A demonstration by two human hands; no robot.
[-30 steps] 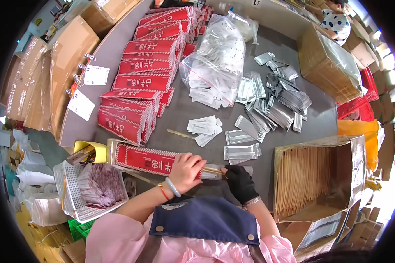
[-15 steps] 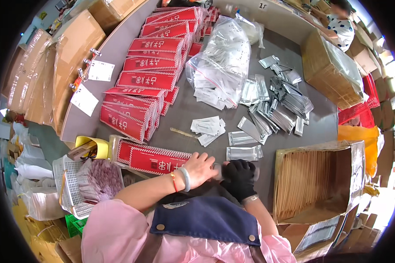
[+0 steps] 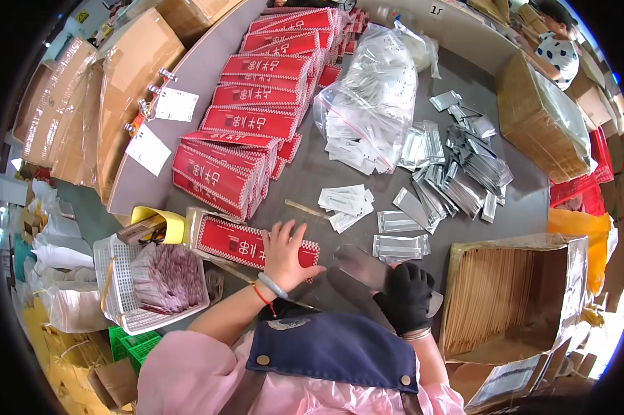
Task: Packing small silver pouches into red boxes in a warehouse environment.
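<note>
My left hand is bare, with its fingers spread over the right end of a flat red printed sleeve. That sleeve lies along the table's near edge, in a shallow holder with a clear rim. To the right, my right hand wears a black glove and is closed round a smoky see-through flat piece with a rounded end. The piece points up and left, apart from the sleeve, and its exact kind is unclear. A small bit of it seems to show beyond the palm. A flat silver packet lies just beyond this hand.
Fanned red sleeves cover the far left. A clear bag of white packets and silver packets lie further right. An open carton stands at right, a white basket and yellow container at left. Another person sits far right.
My hands have drawn apart: the left one has shifted left and spread its fingers, the right one has moved right and nearer with the see-through piece. The whole view has shifted slightly.
</note>
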